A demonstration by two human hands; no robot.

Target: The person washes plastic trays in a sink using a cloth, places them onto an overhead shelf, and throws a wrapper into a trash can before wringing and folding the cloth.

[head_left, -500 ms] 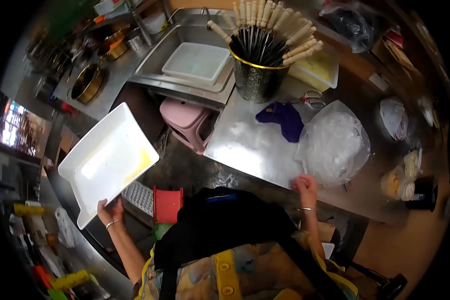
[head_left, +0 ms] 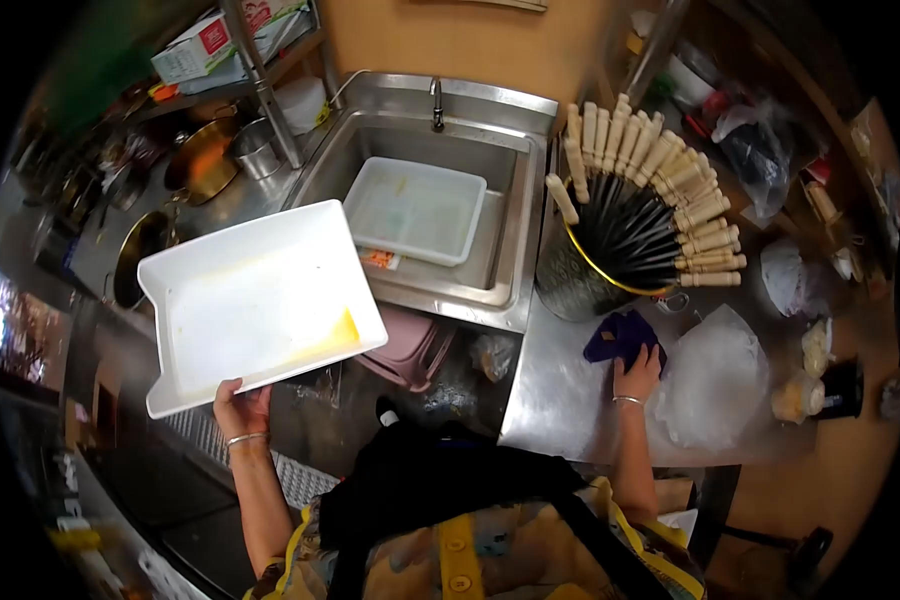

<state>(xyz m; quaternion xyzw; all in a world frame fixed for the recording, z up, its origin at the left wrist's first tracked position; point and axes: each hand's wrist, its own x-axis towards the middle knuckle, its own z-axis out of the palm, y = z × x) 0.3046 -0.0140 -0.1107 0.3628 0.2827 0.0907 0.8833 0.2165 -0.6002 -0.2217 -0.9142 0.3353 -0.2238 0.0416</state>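
A white rectangular tray [head_left: 260,300] with a yellow smear at its right is tilted in the air, its lower edge gripped by my left hand [head_left: 242,405]. My right hand [head_left: 638,375] rests on the near edge of a purple cloth [head_left: 615,337] on the steel table; its fingertips touch the cloth and the fingers look slightly apart. Right beside that hand lies a clear plastic bag [head_left: 715,380]. Behind the cloth stands a dark patterned bucket [head_left: 570,283] with a gold rim, full of skewers with wooden handles.
A steel sink [head_left: 510,230] with a translucent tub [head_left: 417,208] inside is ahead. Below it sits a pink stool [head_left: 405,350]. Brass pots [head_left: 205,165] stand at the left. Jars [head_left: 798,397] and a dark container [head_left: 843,390] are at the far right. The steel table's edge [head_left: 515,410] faces me.
My right hand has moved from the table's front edge onto the purple cloth. My left hand still holds the tray, now less tilted and nearer the sink. The view has shifted toward the sink.
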